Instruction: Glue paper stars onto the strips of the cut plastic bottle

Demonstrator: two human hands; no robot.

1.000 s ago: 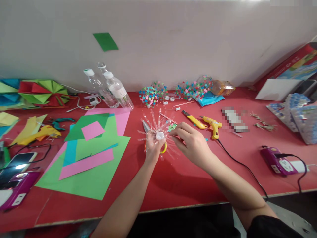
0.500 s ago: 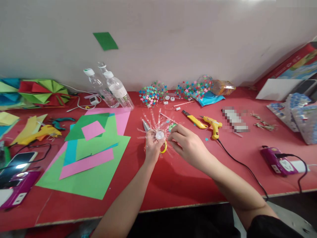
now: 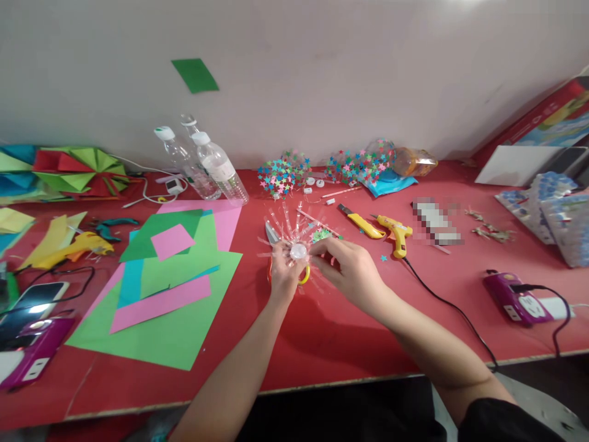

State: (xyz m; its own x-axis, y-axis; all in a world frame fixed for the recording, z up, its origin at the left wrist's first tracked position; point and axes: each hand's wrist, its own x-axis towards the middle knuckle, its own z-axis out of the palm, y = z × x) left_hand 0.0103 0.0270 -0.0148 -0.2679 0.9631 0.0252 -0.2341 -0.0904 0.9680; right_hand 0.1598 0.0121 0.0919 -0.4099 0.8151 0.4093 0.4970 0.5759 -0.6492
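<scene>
My left hand [image 3: 285, 273] holds a clear plastic piece [image 3: 298, 252] with a round white centre and thin strips fanning out around it. From the right, my right hand [image 3: 352, 267] reaches to its edge, thumb and forefinger pinched near the centre; they seem to grip a strip, though it is hard to make out. Scissors [image 3: 304, 274] with a yellow handle loop lie partly hidden under my left hand. Small green stars [image 3: 321, 234] rest just behind the strips. A thin striped stick [image 3: 313, 219] lies among them.
Right of my hands are a yellow cutter [image 3: 361, 224], a glue gun [image 3: 396, 234] with a trailing cord and a purple socket block [image 3: 518, 301]. Coloured paper [image 3: 184, 331] and bottles [image 3: 223, 169] stand left. Star clusters [image 3: 278, 177] sit by the wall.
My right hand has moved slightly left, and its fingertips are closer to the round centre of the clear piece. The piece has shifted very slightly right.
</scene>
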